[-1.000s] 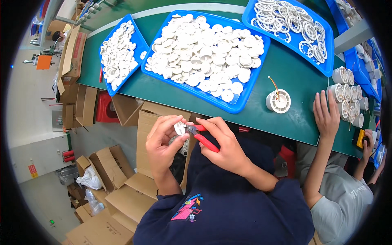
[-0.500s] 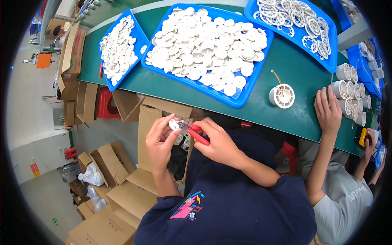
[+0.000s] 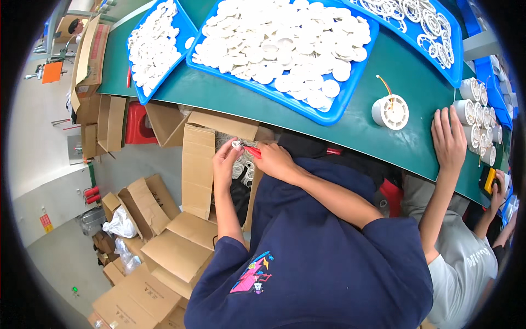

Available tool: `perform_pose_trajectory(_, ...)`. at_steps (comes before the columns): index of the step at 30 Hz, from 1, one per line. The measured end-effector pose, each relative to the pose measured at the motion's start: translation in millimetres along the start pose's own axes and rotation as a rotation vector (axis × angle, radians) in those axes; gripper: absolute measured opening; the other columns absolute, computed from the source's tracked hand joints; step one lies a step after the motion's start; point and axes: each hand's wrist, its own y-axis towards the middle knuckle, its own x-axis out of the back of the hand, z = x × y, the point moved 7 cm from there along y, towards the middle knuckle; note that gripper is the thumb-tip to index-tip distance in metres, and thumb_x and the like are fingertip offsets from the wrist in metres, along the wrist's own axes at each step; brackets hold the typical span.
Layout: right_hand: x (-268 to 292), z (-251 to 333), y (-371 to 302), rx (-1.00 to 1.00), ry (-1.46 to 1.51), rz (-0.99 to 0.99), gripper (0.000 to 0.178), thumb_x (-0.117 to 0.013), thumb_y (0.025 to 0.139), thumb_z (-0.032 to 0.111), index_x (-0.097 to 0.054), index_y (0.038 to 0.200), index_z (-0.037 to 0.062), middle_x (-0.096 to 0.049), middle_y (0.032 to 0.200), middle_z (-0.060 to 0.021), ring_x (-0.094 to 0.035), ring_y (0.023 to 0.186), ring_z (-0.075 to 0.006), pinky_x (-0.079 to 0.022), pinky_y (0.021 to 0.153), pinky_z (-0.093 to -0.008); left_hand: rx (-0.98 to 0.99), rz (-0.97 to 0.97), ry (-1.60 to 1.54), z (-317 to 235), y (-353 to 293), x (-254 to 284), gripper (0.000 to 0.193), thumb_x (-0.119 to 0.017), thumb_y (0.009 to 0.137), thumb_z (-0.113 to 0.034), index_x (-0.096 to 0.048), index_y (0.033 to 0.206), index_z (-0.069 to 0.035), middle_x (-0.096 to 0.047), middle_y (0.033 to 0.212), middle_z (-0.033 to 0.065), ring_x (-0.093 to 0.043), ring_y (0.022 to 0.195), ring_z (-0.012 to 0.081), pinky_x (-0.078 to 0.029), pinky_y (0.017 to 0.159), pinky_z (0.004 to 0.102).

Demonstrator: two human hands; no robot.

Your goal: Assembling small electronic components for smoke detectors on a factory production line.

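Note:
My left hand (image 3: 223, 162) pinches a small white plastic part (image 3: 236, 143) between thumb and fingertips, beyond the bench's near edge. Closed around red-handled cutters (image 3: 253, 151), my right hand (image 3: 275, 160) holds their jaws against the white part; I cannot make out whether the blades are parted. Under both hands an open cardboard box (image 3: 198, 164) holds white plastic rings (image 3: 239, 169).
On the green bench (image 3: 416, 71) stand a large blue tray (image 3: 331, 117) of white discs, a smaller blue tray (image 3: 144, 100) of white pieces and another (image 3: 456, 78) of rings. A white cylindrical unit (image 3: 390, 112) with wires sits near a co-worker's hand (image 3: 449, 137). Cartons (image 3: 137, 293) crowd the lower left.
The bench and trays sit higher in the picture as the view has shifted. Both my hands are farther up, still holding the white part and the cutters.

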Motion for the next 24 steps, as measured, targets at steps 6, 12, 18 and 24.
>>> perform_pose_trajectory(6, -3.9, -23.4, 3.5, -0.073, -0.024, -0.031, 0.028, -0.066, 0.092, 0.025, -0.068, 0.101, -0.0019, -0.074, 0.099, -0.0287, -0.072, 0.095, -0.0492, -0.058, 0.085, -0.0574, 0.076, 0.064, -0.038, 35.3, 21.9, -9.3, 0.040, -0.068, 0.103, -0.006, -0.063, 0.139, 0.008, -0.070, 0.118, 0.0122, -0.072, 0.105, 0.0180, -0.061, 0.098, 0.0321)
perform_pose_trajectory(12, 2.5, -36.7, 6.9, -0.080, -0.025, -0.096, 0.031, -0.067, 0.092, 0.027, -0.069, 0.102, -0.0019, -0.074, 0.095, -0.0280, -0.072, 0.084, -0.0464, -0.059, 0.078, -0.0550, 0.125, 0.153, -0.071, 39.9, 36.7, -26.8, 0.041, -0.065, 0.106, -0.013, -0.060, 0.141, 0.008, -0.072, 0.113, 0.0099, -0.073, 0.104, 0.0203, -0.062, 0.095, 0.0340)
perform_pose_trajectory(18, 9.2, -51.9, 20.0, -0.200, 0.716, 0.124, 0.025, -0.061, 0.098, 0.026, -0.062, 0.101, 0.0002, -0.057, 0.069, -0.0048, -0.055, 0.049, -0.0171, -0.043, 0.044, -0.0348, 0.129, 0.143, -0.335, 50.1, 43.8, -6.2, 0.041, -0.061, 0.110, -0.024, -0.062, 0.137, 0.007, -0.075, 0.113, 0.0130, -0.075, 0.099, 0.0218, -0.060, 0.095, 0.0360)
perform_pose_trajectory(24, -23.4, -14.4, -3.0, -0.160, 0.799, 0.372, 0.041, -0.064, 0.105, 0.049, -0.062, 0.112, 0.0087, -0.061, 0.089, -0.0005, -0.059, 0.074, -0.0095, -0.051, 0.065, -0.0260, 0.194, 0.015, -0.391, 88.5, 27.8, 15.9, 0.030, -0.061, 0.110, -0.033, -0.067, 0.120, -0.006, -0.072, 0.106, 0.0054, -0.072, 0.092, 0.0180, -0.061, 0.086, 0.0364)
